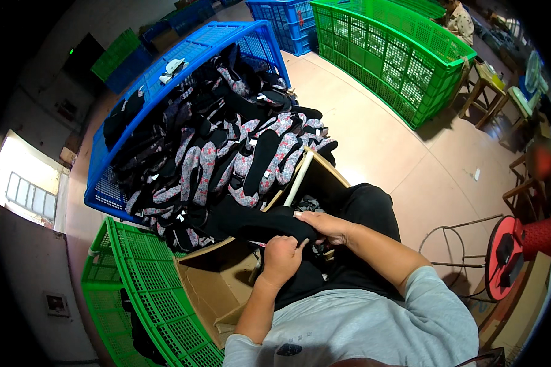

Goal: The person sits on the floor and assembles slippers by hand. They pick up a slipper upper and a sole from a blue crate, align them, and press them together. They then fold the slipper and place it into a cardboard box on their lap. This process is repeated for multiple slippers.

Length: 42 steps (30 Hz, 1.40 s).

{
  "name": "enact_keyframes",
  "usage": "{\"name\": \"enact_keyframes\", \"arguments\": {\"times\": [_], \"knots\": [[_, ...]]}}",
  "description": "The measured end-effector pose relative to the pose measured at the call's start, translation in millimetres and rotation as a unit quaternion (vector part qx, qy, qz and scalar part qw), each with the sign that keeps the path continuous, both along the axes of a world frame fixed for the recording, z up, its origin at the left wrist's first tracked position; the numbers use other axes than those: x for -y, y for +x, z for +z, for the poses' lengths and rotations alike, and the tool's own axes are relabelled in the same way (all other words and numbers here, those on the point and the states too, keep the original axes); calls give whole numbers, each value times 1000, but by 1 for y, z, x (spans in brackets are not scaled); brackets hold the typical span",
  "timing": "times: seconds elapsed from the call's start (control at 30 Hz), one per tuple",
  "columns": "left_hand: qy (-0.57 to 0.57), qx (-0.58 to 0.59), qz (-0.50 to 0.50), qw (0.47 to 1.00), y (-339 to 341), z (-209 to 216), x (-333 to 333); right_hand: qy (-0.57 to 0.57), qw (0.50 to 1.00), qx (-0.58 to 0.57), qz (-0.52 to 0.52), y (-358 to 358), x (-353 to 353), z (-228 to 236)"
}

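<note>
A black-soled slipper [272,225] lies across my lap, its dark sole turned up. My right hand [326,227] grips its near end, thumb on top and fingers underneath. Closed at the slipper's near edge, my left hand [283,258] has its index finger and thumb close to the right hand. A small pale tip shows beside the left fingers, too small to name. Just beyond, a large heap of floral fabric slippers with black soles [208,162] spills from a tipped blue plastic crate [183,48].
An open cardboard box [211,287] and a green crate [159,293] stand at my left. A wooden frame [301,177] rises before my knees. Farther off are a large green crate [392,67], blue crates [288,24] and a person [460,23]. A red round stool [499,257] is at right.
</note>
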<state>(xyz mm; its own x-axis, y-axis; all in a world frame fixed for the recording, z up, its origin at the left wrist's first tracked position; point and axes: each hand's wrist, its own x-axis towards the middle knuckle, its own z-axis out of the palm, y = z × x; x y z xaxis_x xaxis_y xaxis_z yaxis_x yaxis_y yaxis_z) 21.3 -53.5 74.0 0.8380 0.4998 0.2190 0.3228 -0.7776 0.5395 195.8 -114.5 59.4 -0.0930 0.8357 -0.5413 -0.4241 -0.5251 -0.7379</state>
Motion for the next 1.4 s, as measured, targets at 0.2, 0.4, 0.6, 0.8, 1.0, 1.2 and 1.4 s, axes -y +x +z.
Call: {"name": "enact_keyframes", "arguments": {"times": [0.2, 0.4, 0.6, 0.8, 1.0, 1.2, 1.4], "knots": [[-95, -17, -56, 994, -2, 1, 4, 3, 1000, 20, 15, -9, 5, 5], [-42, 6, -55, 998, -5, 2, 11, 82, 994, 68, -17, -16, -1, -21], [-37, 151, 48, 987, -35, 41, -4, 109, 990, 68, -49, -14, -3, -27], [53, 135, 275, 951, -93, 63, -66, 223, 964, 120, 79, -4, 4, -16], [-240, 120, 140, 953, -140, 62, -69, 216, 962, 26, 165, 4, 8, -7], [-192, 12, 209, 959, -159, 41, -57, 164, 969, 67, 171, 5, 13, -22], [-202, 94, 281, 934, -188, 38, -48, -41, 982, 181, 42, -26, 4, -1]]}}
